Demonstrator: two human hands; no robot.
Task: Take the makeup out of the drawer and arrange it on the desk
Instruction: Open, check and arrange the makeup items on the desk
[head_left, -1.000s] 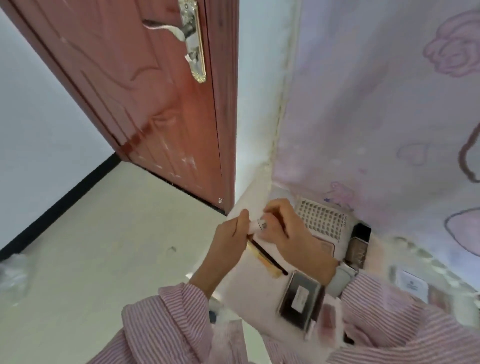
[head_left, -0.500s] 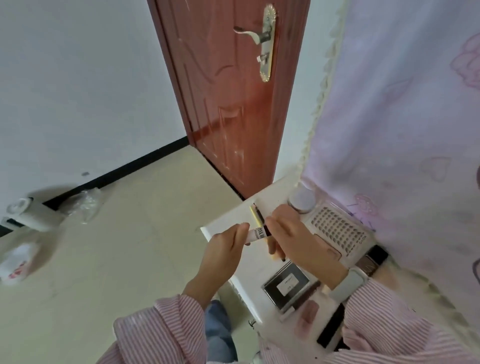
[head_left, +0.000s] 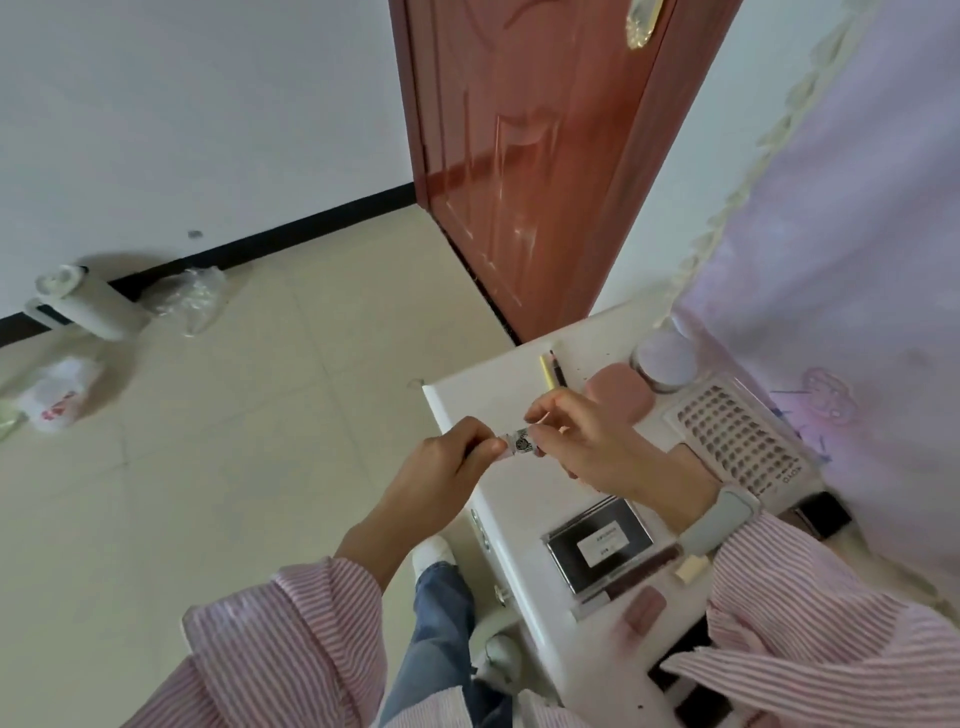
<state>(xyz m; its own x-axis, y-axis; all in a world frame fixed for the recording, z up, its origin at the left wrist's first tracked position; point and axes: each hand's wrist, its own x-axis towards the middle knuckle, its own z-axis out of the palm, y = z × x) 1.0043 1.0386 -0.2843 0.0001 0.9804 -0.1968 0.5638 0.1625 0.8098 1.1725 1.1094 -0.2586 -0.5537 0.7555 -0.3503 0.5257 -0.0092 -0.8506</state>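
Note:
A small tube with a barcode label (head_left: 521, 445) hangs over the front left edge of the white desk (head_left: 524, 499). My left hand (head_left: 451, 463) pinches its left end and my right hand (head_left: 587, 441) grips its right end. Two thin pencils, one yellow and one dark (head_left: 551, 370), lie on the desk beyond my hands. A pink puff (head_left: 618, 397), a round lidded jar (head_left: 664, 361), a tray of false lashes (head_left: 740, 435) and a dark palette with a white label (head_left: 600, 543) also rest on the desk. The drawer is hidden.
A red-brown door (head_left: 530, 156) stands open behind the desk. A lilac curtain (head_left: 841, 249) hangs on the right. On the floor at far left lie a white roll (head_left: 83, 304) and plastic bags (head_left: 189, 299). My feet (head_left: 434, 553) are below the desk's front edge.
The view has swung left and down, showing more floor and desk. Both hands still hold the tube, which sits slightly further from the pencils than before.

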